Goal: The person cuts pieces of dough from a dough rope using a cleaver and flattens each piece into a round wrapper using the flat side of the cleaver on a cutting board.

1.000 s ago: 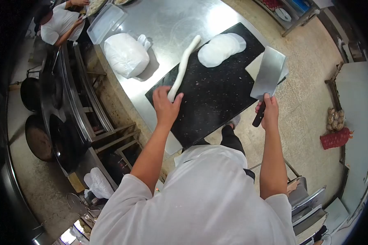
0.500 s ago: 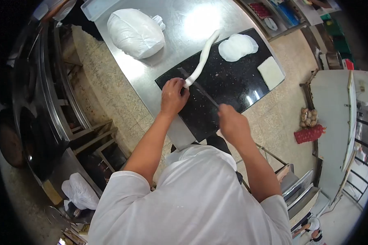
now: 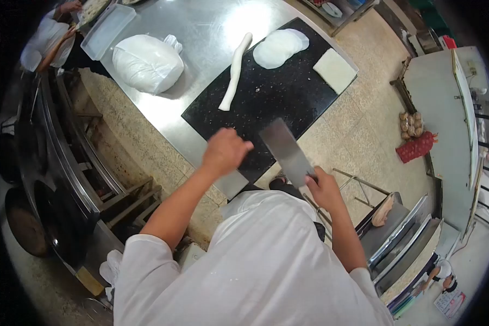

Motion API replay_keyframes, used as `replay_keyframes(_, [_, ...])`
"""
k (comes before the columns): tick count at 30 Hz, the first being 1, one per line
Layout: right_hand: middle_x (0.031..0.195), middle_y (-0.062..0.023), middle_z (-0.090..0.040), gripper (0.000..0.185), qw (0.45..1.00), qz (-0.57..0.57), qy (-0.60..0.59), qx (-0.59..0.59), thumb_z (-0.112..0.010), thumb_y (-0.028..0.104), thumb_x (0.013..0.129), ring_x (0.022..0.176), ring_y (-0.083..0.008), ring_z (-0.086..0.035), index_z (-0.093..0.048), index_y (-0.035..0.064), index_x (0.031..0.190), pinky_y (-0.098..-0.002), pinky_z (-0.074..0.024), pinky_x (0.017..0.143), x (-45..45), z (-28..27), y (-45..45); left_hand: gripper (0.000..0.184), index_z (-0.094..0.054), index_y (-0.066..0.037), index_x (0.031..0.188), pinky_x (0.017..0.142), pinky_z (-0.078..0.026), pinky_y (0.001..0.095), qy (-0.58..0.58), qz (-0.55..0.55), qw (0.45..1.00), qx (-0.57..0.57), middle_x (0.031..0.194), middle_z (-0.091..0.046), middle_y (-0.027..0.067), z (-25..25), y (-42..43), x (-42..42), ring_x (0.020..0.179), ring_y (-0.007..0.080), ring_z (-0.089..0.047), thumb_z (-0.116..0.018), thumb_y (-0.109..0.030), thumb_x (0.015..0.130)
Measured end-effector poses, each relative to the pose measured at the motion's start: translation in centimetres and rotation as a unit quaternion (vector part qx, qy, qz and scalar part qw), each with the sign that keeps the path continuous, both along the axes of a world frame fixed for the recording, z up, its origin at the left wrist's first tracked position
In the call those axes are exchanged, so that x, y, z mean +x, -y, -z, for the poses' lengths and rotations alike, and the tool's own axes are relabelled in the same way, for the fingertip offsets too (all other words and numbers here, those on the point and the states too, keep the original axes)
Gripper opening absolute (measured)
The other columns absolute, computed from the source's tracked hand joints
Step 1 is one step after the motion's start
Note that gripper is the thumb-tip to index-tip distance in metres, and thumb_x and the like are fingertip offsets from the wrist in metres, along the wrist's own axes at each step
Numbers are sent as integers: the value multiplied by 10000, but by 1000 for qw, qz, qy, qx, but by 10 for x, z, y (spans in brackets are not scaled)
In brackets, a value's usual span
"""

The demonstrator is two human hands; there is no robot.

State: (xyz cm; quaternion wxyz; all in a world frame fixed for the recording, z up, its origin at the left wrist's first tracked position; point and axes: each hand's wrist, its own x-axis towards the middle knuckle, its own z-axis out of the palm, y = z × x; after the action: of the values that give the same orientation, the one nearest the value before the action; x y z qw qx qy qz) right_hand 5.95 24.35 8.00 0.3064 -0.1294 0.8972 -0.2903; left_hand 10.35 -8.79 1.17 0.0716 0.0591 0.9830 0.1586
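Observation:
My right hand (image 3: 323,190) grips the handle of a cleaver (image 3: 286,149), its broad blade tilted up over the near right edge of the black board (image 3: 277,103). My left hand (image 3: 226,152) hovers above the board's near left part with curled fingers and the thumb pointing right. Whatever lies inside those fingers is hidden. A long white rope of dough (image 3: 235,73) stretches across the board's left side onto the metal table, apart from both hands. Thin round dough sheets (image 3: 277,49) overlap at the far side. On the right corner rests a white square slab (image 3: 336,70).
On the metal table (image 3: 201,27) sit a large white plastic bag (image 3: 148,64) and a clear plastic tub (image 3: 110,31). A co-worker (image 3: 51,38) stands at the far left. Woks (image 3: 26,220) line the left side; a red net sack (image 3: 417,147) lies on the floor at right.
My right hand has drawn the cleaver back from the dough rope, toward me, and turned its blade. My left hand has left the rope's near end. The view has shifted.

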Motion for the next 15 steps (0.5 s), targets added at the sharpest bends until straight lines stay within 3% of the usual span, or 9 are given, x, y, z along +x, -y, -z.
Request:
replay_keyframes(2, [838, -223, -717, 240, 998, 40, -3, -41, -645, 210, 970, 764, -405, -701, -628, -29, 986, -454, -531, 683, 4, -4, -35, 382, -690, -151, 1229, 1123, -371, 599, -52, 62, 997, -12, 1345, -609, 135, 20, -43, 11, 1327, 365, -515, -585, -428, 987])
replay_keyframes(3, [809, -181, -712, 245, 991, 98, -14, -90, -642, 222, 984, 736, -326, -696, -639, -23, 997, -414, -521, 663, 0, -11, -48, 382, -690, -151, 1229, 1123, -371, 599, -50, 65, 996, -20, 1345, -609, 135, 21, -57, 7, 1327, 365, -515, -585, -428, 987])
replay_keyframes(5, [781, -139, -706, 252, 974, 171, -23, -144, -638, 234, 998, 709, -246, -690, -650, -17, 1007, -373, -511, 643, -19, -23, -64, 529, -548, -241, 1475, 1203, -89, 721, -76, 37, 996, -20, 1626, -361, 132, 23, -80, -11, 1551, 409, -203, -503, -513, 1024])
replay_keyframes(6, [762, -108, -686, 255, 961, 190, -67, -192, -621, 242, 1016, 699, -186, -659, -649, -12, 1002, -339, -498, 633, -39, -28, -67, 641, -412, -322, 1583, 1183, -32, 760, -21, 57, 997, -50, 1703, -207, 127, 26, -84, -25, 1576, 432, -95, -463, -602, 1009])
replay_keyframes(9, [727, -53, -619, 277, 880, 251, -143, -376, -578, 262, 1056, 649, -109, -589, -635, 0, 987, -283, -468, 615, -114, 7, -43, 662, -424, -302, 1576, 1192, -53, 747, -25, 84, 996, -36, 1702, -208, 127, 17, -100, -64, 1574, 429, -103, -475, -614, 995])
replay_keyframes(10, [738, -35, -607, 302, 881, 269, -152, -357, -568, 296, 1067, 630, -102, -568, -629, 7, 1005, -285, -464, 603, -144, 36, -32, 667, -427, -293, 1576, 1200, -63, 734, -28, 87, 995, -45, 1693, -237, 131, 14, -106, -74, 1569, 431, -129, -479, -613, 993])
replay_keyframes(12, [733, -41, -591, 281, 852, 347, 43, -390, -550, 322, 1069, 600, -140, -574, -567, 57, 977, -311, -489, 572, -188, 74, -6, 673, -415, -284, 1582, 1209, -65, 718, -31, 90, 994, -44, 1686, -255, 134, 17, -110, -81, 1565, 433, -143, -484, -604, 995])
replay_keyframes(13, [718, -42, -576, 261, 839, 408, 157, -323, -545, 309, 1068, 585, -150, -577, -540, 70, 962, -330, -492, 541, -200, 91, -4, 679, -404, -274, 1588, 1219, -68, 701, -49, 90, 994, -38, 1679, -272, 137, 17, -109, -85, 1562, 435, -156, -489, -595, 996])
replay_keyframes(15, [703, -40, -563, 249, 837, 414, 168, -317, -539, 300, 1068, 571, -144, -570, -534, 75, 961, -338, -486, 518, -194, 88, -5, 695, -402, -255, 1590, 1229, -86, 675, -69, 83, 993, -39, 1664, -307, 130, 22, -106, -90, 1557, 423, -186, -515, -584, 988])
